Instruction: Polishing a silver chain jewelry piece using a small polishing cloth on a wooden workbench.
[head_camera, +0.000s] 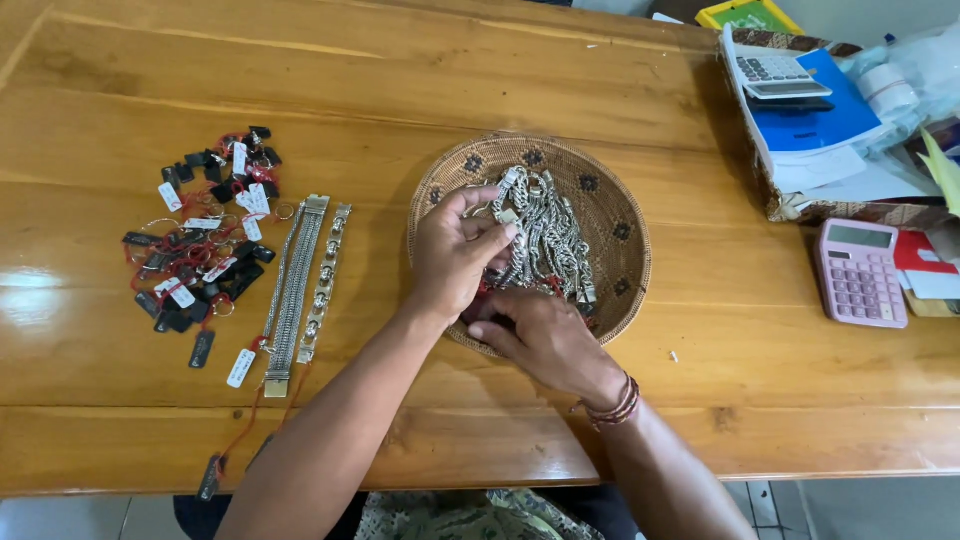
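Silver chain bracelets (545, 235), heaped and interlaced, fill the middle of a shallow woven basket (625, 215) on the wooden table (400, 90) in front of you. Your left hand (452, 255) is closed in a pinch on a clasp end at the top of the heap, thumb and fingertips pressed together on the metal. Your right hand (545, 340) lies curled over the basket's near rim, fingertips tucked under the pile beside a bit of red string; whether it grips anything there cannot be told.

Two flat bracelets (305, 285) lie straight and side by side well to the left, next to a scatter of black and white tags on red strings (205, 235). A pink calculator (860, 272) sits well apart on the right, near a stack of papers and a blue folder (815, 110).

The risk, as it looks: the chains are tangled, so lifting the pinched end sharply could drag several out together, snag links or tag strings, or tip the light basket toward the table edge.
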